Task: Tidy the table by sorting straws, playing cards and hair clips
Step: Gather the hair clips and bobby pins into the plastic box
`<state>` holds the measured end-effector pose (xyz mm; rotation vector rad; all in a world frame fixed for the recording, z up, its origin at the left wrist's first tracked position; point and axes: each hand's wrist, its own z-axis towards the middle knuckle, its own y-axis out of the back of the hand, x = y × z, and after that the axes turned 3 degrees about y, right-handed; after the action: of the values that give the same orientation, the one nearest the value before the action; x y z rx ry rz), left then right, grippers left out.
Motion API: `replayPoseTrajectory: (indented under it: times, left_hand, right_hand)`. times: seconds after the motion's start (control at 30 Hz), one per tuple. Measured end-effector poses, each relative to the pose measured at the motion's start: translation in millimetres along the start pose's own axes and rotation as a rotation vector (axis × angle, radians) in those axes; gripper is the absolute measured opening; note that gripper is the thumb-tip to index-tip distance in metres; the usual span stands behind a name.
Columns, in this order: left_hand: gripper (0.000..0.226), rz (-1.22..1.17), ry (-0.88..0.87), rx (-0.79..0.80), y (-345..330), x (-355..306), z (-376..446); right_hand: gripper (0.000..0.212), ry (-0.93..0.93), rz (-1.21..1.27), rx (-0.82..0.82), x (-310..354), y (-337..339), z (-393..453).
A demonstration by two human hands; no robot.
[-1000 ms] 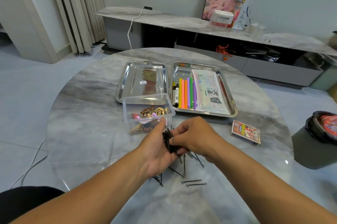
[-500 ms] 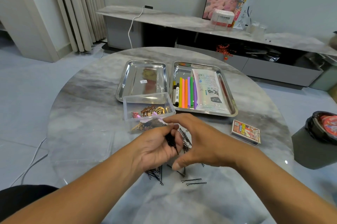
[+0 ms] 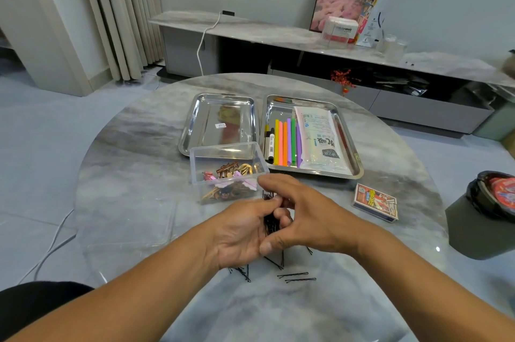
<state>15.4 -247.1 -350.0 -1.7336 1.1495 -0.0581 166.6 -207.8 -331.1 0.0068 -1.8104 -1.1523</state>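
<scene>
Clamped in the left hand point(image 3: 245, 233) is a bundle of black hair pins point(image 3: 269, 223), and the right hand point(image 3: 303, 216) closes its fingers around the same bundle. Loose pins point(image 3: 296, 277) lie on the table point(image 3: 133, 180) just below the grip. Beyond it stands the clear box point(image 3: 227, 166) with hair clips, then the tray point(image 3: 354, 155) with straws point(image 3: 285, 142); the card pack point(image 3: 374, 202) lies to the right.

marble table point(image 3: 133, 163), trays point(image 3: 220, 124), tub point(image 3: 227, 169), card box point(image 3: 374, 202)

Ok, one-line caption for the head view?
Left hand holds a bundle of black hairpins, right hand closing on it, near the clear clip box.
</scene>
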Motion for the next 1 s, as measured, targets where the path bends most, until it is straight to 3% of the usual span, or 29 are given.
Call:
replayPoseTrajectory:
  times: [0.17,0.27,0.4,0.53,0.6,0.7,0.8,0.93,1.0]
  left_hand:
    - [0.025,0.107,-0.019,-0.015,1,-2,1]
    - [0.023,0.076,-0.033,-0.020,0,-3,1]
    - [0.023,0.087,-0.041,-0.049,-2,-4,-1]
    - [0.012,0.016,-0.082,-0.089,-4,-7,-1]
    - [0.011,0.041,-0.147,-0.187,0,-10,1]
    - [0.017,0.042,-0.189,-0.338,10,-12,3]
    - [0.033,-0.016,-0.184,-0.399,16,-13,4]
    - [0.050,-0.082,-0.218,-0.430,16,-11,6]
    - [0.053,-0.113,-0.239,-0.464,15,-10,5]
  right_hand:
    - [0.078,0.075,-0.055,-0.085,4,-1,-1]
    - [0.087,0.048,0.003,-0.115,4,-4,0]
    - [0.078,0.024,0.079,-0.148,2,-7,0]
    - [0.083,-0.031,0.239,-0.131,3,-3,5]
    - [0.066,-0.134,0.288,-0.205,-4,6,9]
    - [0.049,-0.467,0.011,-0.197,-19,18,10]
    - [0.067,-0.729,-0.228,-0.025,-26,9,9]
    - [0.081,-0.672,-0.324,-0.097,-18,-14,21]
    - [0.075,-0.632,-0.363,-0.107,-16,-22,28]
